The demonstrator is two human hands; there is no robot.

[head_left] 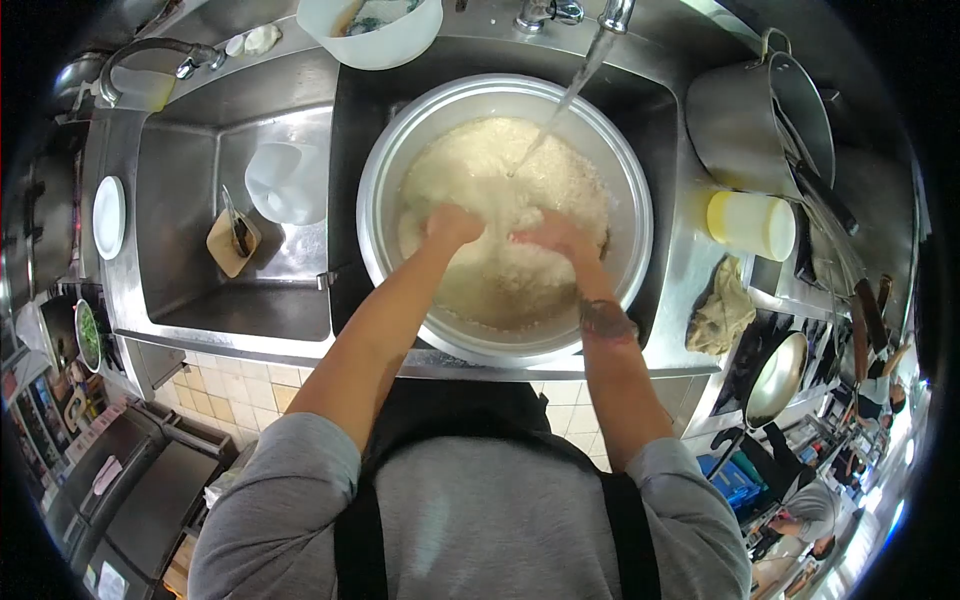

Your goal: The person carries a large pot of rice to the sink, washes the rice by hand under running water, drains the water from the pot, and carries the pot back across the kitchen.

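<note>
A large round metal bowl [637,215] sits in the right sink basin, holding cloudy water and pale grains that look like rice [480,150]. Water from the faucet [616,14] runs into it. My left hand [455,224] is in the cloudy water left of the middle, its fingers hidden below the surface. My right hand [556,234] is in the grains just to the right, fingers partly submerged and blurred. The two hands are apart. What either one holds, if anything, cannot be made out.
The left basin [250,305] holds a translucent container [286,183] and a tan piece [232,243] with a utensil. A white tub [372,45] stands behind the bowl. At right are a large pot [735,125], a yellow container [752,226] and a cloth [722,308]. Other people appear at lower right.
</note>
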